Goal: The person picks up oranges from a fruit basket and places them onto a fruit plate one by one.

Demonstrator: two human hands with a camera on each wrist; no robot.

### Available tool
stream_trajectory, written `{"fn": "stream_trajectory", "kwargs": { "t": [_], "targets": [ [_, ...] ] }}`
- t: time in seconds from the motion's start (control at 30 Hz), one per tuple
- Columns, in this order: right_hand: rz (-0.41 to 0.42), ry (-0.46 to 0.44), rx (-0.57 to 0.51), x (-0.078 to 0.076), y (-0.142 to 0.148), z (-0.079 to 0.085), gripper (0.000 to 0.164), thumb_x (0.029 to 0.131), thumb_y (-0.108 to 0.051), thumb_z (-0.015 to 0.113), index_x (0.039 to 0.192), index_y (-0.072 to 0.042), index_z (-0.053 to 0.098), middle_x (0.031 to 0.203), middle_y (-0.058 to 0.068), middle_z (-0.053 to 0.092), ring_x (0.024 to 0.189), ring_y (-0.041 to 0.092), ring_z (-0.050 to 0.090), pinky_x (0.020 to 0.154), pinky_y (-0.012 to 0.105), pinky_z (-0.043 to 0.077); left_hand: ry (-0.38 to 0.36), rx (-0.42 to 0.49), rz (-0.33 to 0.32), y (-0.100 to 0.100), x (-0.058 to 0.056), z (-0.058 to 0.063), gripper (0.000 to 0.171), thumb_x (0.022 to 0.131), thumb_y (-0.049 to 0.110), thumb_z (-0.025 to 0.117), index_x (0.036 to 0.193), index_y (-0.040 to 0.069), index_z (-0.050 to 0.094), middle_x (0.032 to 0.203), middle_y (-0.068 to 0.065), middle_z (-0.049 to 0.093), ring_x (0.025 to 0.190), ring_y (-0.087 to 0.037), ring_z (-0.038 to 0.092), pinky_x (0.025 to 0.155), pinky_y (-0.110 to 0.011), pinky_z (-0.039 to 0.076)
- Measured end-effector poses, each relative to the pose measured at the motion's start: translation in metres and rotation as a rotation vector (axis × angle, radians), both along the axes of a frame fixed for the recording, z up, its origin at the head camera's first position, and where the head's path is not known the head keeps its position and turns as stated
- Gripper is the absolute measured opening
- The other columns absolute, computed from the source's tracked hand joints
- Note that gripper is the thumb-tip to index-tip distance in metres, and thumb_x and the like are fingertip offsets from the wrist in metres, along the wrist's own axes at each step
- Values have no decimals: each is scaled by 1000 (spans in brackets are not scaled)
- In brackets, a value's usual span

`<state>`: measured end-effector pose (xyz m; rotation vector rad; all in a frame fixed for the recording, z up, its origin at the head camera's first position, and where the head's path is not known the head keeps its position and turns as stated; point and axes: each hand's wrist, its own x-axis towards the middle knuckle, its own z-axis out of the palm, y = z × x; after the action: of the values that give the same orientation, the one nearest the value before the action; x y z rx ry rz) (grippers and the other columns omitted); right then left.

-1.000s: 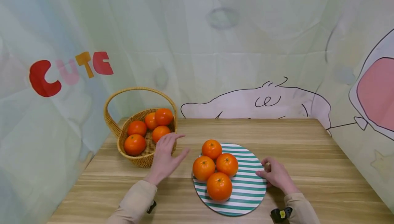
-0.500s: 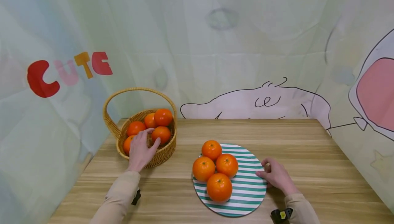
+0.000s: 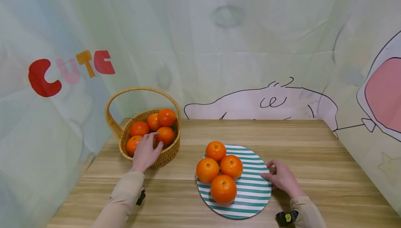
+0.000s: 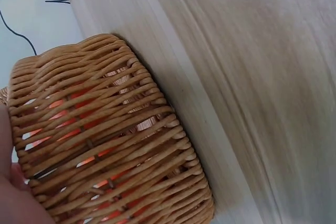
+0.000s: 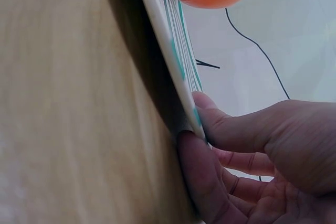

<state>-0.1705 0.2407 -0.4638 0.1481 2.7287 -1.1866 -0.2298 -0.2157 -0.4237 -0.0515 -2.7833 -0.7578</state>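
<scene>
My left hand (image 3: pixel 146 153) reaches over the near rim of a wicker basket (image 3: pixel 166 157). Its thumb and fingers curve about the left side of an orange (image 3: pixel 166 136) in the basket. In the left wrist view the basket's woven wall (image 4: pixel 110 135) hides the fingertips and most of the fruit. At right, my right hand (image 3: pixel 282 177) pinches the edge of a round plate (image 3: pixel 253 186) with green and white stripes, thumb on top and fingers underneath. Several oranges (image 3: pixel 223 189) sit clustered on the plate's left half.
Several more oranges (image 3: pixel 167 117) lie in the basket, whose tall arched handle (image 3: pixel 142 88) rises above them. Both stand on a wooden table (image 3: pixel 297 137). A printed curtain (image 3: pixel 200 47) closes off the back and sides.
My left hand has moved left from between the basket and plate into the basket, to the orange. My right hand, the plate and its oranges have stayed put.
</scene>
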Motion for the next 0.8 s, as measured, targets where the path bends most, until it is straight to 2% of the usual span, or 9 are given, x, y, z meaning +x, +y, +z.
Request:
{"fn": "stream_trajectory", "kwargs": {
  "t": [0.27,0.5,0.8],
  "targets": [
    [2,12,0,1,0,1,39,88,-13,76,117,3,56,80,10,56,59,18,56,53,30,55,-93,-26,7,-1,1,3,47,100,33,53,140,8,50,140,-23,52,125,-43,54,95,-62,47],
    [4,6,-10,1,0,1,39,89,-12,76,118,3,55,82,11,57,62,18,58,54,31,56,-119,-30,12,-1,2,4,47,99,35,54,138,9,50,136,-23,55,121,-43,57,90,-64,48],
    [3,2,1,1,0,1,39,89,-13,75,118,3,55,81,10,56,63,18,57,54,31,56,-191,-36,22,-1,1,5,47,98,38,53,136,9,48,136,-22,58,116,-47,60,88,-65,48]
  ]
}}
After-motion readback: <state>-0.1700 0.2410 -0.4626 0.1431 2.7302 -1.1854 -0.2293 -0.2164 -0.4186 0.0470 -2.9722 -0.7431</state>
